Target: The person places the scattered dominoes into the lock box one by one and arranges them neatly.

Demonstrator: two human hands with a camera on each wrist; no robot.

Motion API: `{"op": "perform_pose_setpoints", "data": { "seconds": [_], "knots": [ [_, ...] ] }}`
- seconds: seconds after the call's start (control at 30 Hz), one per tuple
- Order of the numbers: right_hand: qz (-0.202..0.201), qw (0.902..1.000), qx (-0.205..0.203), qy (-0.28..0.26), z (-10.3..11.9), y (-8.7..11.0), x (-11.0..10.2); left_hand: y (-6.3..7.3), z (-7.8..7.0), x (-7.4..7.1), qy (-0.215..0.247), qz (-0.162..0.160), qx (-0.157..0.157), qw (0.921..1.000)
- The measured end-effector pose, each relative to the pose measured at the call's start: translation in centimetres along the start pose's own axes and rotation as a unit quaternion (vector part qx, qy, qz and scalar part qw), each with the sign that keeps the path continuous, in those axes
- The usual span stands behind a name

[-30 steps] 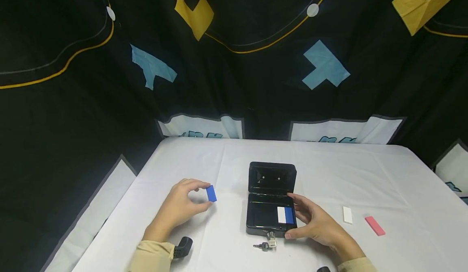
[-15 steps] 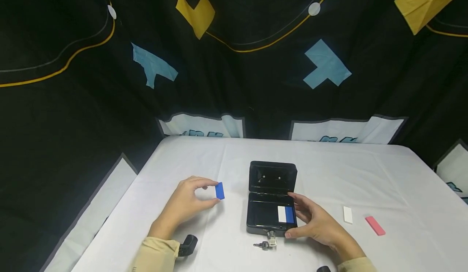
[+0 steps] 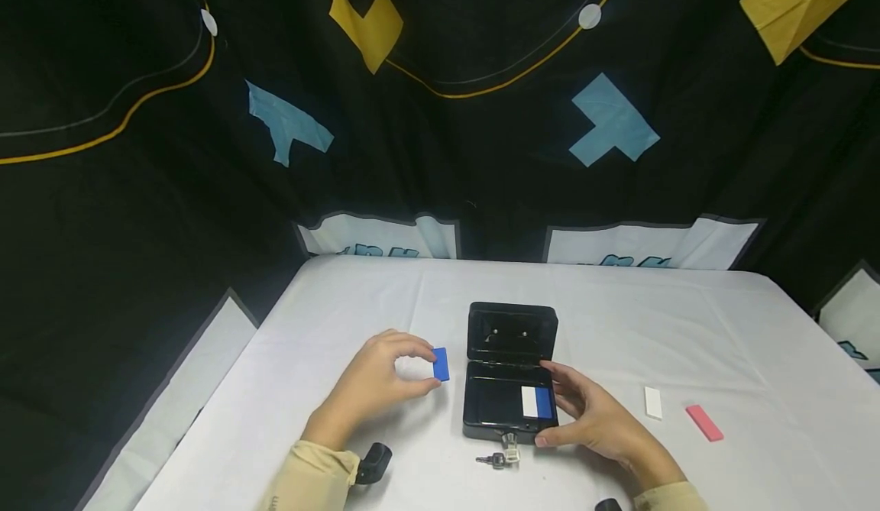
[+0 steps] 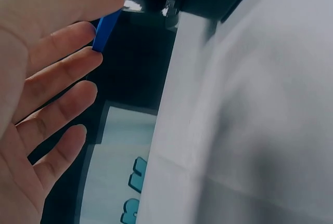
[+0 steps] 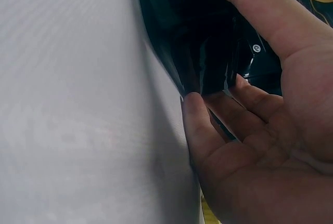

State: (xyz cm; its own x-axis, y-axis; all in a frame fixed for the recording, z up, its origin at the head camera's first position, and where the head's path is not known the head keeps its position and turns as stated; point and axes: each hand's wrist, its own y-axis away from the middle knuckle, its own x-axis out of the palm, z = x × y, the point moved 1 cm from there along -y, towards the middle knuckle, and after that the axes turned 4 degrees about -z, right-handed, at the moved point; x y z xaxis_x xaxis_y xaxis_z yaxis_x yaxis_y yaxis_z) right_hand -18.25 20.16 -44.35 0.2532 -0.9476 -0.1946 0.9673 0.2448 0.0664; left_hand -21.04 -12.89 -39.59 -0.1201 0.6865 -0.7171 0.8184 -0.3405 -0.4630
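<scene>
My left hand (image 3: 374,373) pinches a small flat blue block (image 3: 441,364) between thumb and fingertips, just left of a black metal cash box (image 3: 490,400). In the left wrist view the blue block (image 4: 108,26) is seen edge-on, with the lower fingers spread. The box's lid (image 3: 512,331) stands raised at the back. Inside, at the right, a white block (image 3: 528,402) and another blue block (image 3: 543,402) lie side by side. My right hand (image 3: 594,419) grips the box's right side, thumb at the front corner and fingers at the back.
A key (image 3: 491,460) with a clear tag hangs at the box's front, on the white tablecloth (image 3: 412,450). To the right lie a loose white block (image 3: 652,403) and a pink block (image 3: 704,423). A dark printed curtain (image 3: 440,167) stands behind the table.
My left hand has carried the blue block rightward, up close to the box's left side. The right hand and the box have stayed in place.
</scene>
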Motion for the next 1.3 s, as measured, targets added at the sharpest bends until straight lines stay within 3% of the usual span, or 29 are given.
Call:
{"op": "perform_pose_setpoints", "data": {
  "seconds": [0.2,0.6,1.0,1.3],
  "knots": [
    [-0.002,1.0,0.002,0.006,0.0,0.0,0.0,-0.5,-0.7,0.7,0.002,0.004,0.041,0.9992],
    [-0.002,1.0,-0.003,0.006,0.0,0.0,0.0,-1.0,-2.2,2.7,0.012,0.037,0.063,0.9973],
    [0.0,1.0,-0.003,0.005,0.1,0.0,0.0,-1.0,-3.1,4.6,0.035,0.088,0.008,0.9955],
    [0.0,1.0,-0.002,0.005,0.1,0.0,0.0,-1.2,-3.4,5.8,0.048,0.115,0.008,0.9922]
  ]
}}
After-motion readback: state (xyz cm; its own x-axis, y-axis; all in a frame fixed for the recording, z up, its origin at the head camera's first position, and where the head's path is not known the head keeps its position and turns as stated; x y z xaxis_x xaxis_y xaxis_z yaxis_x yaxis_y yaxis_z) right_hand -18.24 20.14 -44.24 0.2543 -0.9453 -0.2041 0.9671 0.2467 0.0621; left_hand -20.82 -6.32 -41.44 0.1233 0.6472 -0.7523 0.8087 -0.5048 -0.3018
